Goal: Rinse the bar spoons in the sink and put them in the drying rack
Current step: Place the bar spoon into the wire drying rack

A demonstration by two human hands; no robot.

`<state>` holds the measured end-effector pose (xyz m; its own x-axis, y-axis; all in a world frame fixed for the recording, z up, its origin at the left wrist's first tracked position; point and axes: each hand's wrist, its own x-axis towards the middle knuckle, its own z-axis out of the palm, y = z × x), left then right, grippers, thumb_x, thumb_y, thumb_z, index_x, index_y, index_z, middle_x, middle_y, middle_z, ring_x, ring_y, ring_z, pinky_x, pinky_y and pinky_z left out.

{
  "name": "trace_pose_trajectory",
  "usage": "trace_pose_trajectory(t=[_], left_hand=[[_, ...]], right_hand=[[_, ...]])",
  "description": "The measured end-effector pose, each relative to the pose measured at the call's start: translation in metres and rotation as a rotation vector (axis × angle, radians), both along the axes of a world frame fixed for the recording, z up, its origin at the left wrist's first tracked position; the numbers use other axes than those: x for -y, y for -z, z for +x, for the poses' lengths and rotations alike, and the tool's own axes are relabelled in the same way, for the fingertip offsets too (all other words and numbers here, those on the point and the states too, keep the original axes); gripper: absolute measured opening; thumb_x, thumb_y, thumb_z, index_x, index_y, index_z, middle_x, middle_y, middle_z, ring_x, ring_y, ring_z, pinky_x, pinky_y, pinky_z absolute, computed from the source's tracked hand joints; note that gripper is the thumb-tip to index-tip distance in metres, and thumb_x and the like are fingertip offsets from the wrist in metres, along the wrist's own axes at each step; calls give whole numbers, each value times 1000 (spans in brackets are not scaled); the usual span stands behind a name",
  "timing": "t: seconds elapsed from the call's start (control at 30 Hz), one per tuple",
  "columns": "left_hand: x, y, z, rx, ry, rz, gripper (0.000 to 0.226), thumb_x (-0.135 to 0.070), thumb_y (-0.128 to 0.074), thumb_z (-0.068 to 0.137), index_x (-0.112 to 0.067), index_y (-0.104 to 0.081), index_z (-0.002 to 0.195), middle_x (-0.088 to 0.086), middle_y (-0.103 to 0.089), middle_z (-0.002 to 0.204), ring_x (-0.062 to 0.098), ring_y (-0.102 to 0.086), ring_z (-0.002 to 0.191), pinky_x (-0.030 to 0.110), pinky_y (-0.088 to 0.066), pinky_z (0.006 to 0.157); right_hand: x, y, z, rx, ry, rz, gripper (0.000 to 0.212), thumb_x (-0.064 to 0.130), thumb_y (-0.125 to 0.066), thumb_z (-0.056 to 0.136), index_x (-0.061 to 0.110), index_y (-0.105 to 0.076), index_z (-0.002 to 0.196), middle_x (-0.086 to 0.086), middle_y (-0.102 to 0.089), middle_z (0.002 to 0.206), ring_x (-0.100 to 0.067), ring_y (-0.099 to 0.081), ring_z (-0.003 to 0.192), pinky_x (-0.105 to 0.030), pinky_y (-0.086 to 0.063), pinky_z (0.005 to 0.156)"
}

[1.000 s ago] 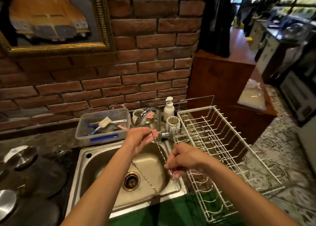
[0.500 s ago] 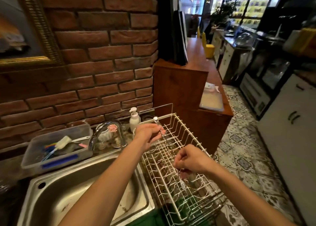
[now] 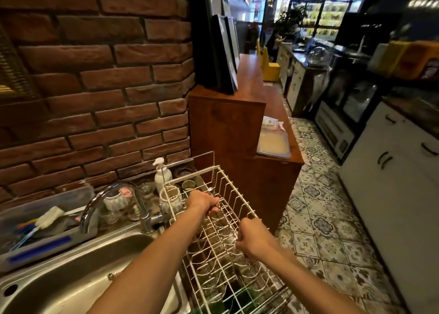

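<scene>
My left hand (image 3: pixel 202 202) and my right hand (image 3: pixel 253 240) both grip one long bar spoon (image 3: pixel 211 190) and hold it low inside the white wire drying rack (image 3: pixel 240 194). Its upper tip sticks out past my left hand; the lower end shows faintly below my right hand, among the wires. Most of the shaft is hidden by my fingers and the rack. The steel sink (image 3: pixel 59 278) lies to the left. A second twisted bar spoon (image 3: pixel 114 275) rests in the basin, partly covered by my left forearm.
A curved faucet (image 3: pixel 95 202) stands behind the sink, with a soap bottle (image 3: pixel 161 173) and glasses beside it. A plastic tub of brushes (image 3: pixel 35 221) sits at the left. A wooden counter (image 3: pixel 237 135) rises behind the rack; tiled floor (image 3: pixel 320 218) at the right.
Both hands carried the bar spoon from over the sink to the right and lowered it into the drying rack. The view swung right with them.
</scene>
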<state>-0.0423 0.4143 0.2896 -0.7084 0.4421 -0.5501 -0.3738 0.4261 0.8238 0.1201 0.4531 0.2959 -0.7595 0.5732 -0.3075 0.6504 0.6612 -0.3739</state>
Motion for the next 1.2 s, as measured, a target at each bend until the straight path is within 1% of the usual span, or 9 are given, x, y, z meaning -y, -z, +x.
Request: trace_pose_trajectory(t=[0.07,0.1,0.2,0.37,0.57,0.73,0.83,1.07,1.2], left_hand=[[-8,8,-1,-2,-27,-27,21,-6,-73,85,7,-66,100,22,-72,108,26,-67,75,27,-54,59],[-12,10,-3,-9,-42,-48,17,-8,-74,84,4,-66,93,19,-71,109,24,-67,75,25,-52,52],[-20,15,-6,-28,-52,-116,25,-15,-77,83,-3,-58,72,7,-72,95,14,-64,57,17,-42,32],[-29,23,-8,-156,14,-256,22,-14,-83,76,-5,-64,74,7,-69,75,13,-65,52,22,-53,45],[-33,23,-8,-216,17,-225,14,-5,-77,81,-3,-64,86,6,-68,67,6,-59,33,15,-43,31],[-30,28,-10,-236,-13,-225,18,2,-64,90,8,-61,107,12,-71,79,16,-65,50,24,-52,40],[-30,30,-7,-213,21,-242,21,7,-66,88,5,-58,107,18,-72,83,24,-76,70,34,-64,62],[-30,30,-4,-210,29,-223,18,7,-69,85,6,-63,101,18,-72,79,19,-67,53,28,-60,54],[-23,23,-5,-269,27,-230,5,5,-71,85,7,-69,89,18,-73,81,24,-74,63,37,-64,67]], right_hand=[[-1,4,0,21,-19,62,11,0,-62,89,10,-62,86,-3,-61,84,-15,-65,76,-26,-60,74],[-2,4,0,31,-30,83,16,-4,-58,88,10,-60,81,-5,-59,82,-16,-61,73,-25,-56,71],[-3,3,-1,59,-59,72,35,-12,-49,87,15,-43,65,-1,-45,72,-21,-52,72,-29,-45,65],[0,-2,-3,92,-115,80,25,-13,-50,88,2,-60,105,-14,-62,106,-24,-61,92,-35,-56,89],[1,1,-7,117,-147,132,31,-12,-53,87,3,-60,114,-15,-64,114,-31,-65,103,-44,-56,94],[3,6,-8,179,-214,240,33,-5,-61,88,5,-60,119,-15,-65,118,-33,-64,109,-47,-54,96],[3,11,-7,202,-247,260,32,-2,-64,87,4,-61,119,-15,-65,118,-32,-65,109,-47,-54,96],[2,13,-9,203,-270,257,34,-2,-63,87,5,-59,120,-15,-62,121,-32,-63,111,-47,-54,98],[1,1,-8,150,-255,266,30,-6,-60,87,3,-61,116,-16,-65,116,-32,-66,106,-45,-57,93]])
